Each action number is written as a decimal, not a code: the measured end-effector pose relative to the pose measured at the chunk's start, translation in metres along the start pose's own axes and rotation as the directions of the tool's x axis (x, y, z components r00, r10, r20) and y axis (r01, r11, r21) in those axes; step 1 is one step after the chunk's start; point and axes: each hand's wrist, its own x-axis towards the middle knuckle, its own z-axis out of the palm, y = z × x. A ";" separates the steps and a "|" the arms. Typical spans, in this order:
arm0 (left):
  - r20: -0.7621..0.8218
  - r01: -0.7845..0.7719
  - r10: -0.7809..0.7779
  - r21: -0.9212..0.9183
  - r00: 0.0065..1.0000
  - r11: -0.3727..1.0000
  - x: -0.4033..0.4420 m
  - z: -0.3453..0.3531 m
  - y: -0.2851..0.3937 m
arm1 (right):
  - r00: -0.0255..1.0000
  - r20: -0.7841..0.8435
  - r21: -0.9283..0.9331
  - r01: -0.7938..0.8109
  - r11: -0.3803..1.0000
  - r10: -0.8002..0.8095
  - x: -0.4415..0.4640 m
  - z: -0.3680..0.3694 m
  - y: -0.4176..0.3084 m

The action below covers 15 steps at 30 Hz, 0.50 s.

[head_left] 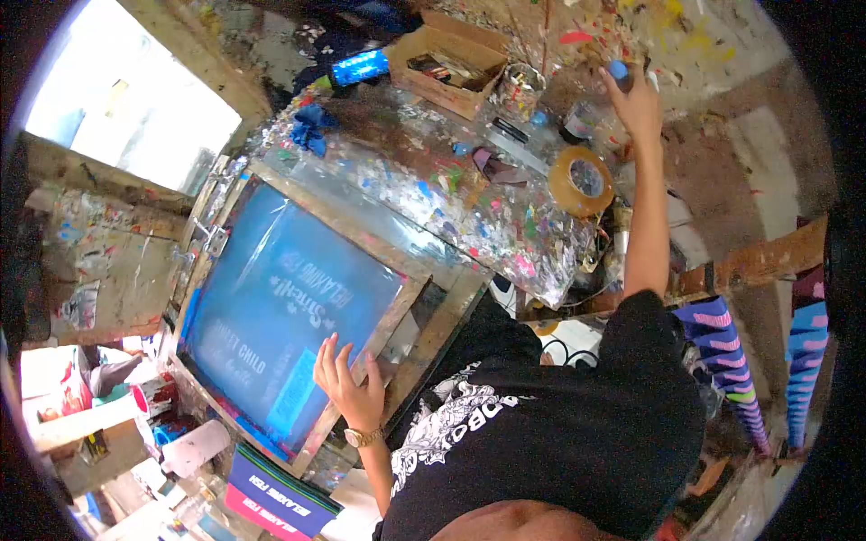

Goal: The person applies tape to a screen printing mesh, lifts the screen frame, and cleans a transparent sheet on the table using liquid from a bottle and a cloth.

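My left hand (350,389), with a watch on its wrist, is spread over the lower right side of a wooden-framed screen (298,298). The blue mesh carries pale lettering. Whether the fingertips touch it I cannot tell. A brighter blue strip (295,395) shows beside my fingers. At the upper right, my right arm is stretched out over the paint-spattered table (460,212). My right hand (638,104) has its thumb and fingers around a small blue-topped object (618,70), whose lower part is hidden. A roll of brown tape (580,182) and a small jar (579,120) lie near my forearm.
A cardboard box (446,68) and a paint-covered can (520,90) stand at the table's back. Beside them are a blue-lit cylinder (360,68) and a crumpled blue cloth (311,128). Striped hanging pieces (726,361) are at the right; printed panels (280,491) lie below the screen.
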 end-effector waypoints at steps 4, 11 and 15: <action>-0.040 -0.081 0.079 -0.046 0.996 0.996 0.016 -0.007 0.017 | 0.935 0.274 -0.062 0.249 0.967 -0.223 0.028 0.013 -0.004; -0.188 -0.341 0.290 -0.367 0.938 0.865 0.091 0.002 0.124 | 0.891 0.164 0.305 0.363 0.880 -0.424 -0.044 -0.149 -0.172; -0.412 -0.298 0.134 -0.366 0.901 0.882 0.131 -0.001 0.161 | 0.706 0.065 0.585 0.546 0.600 -0.705 -0.091 -0.194 -0.236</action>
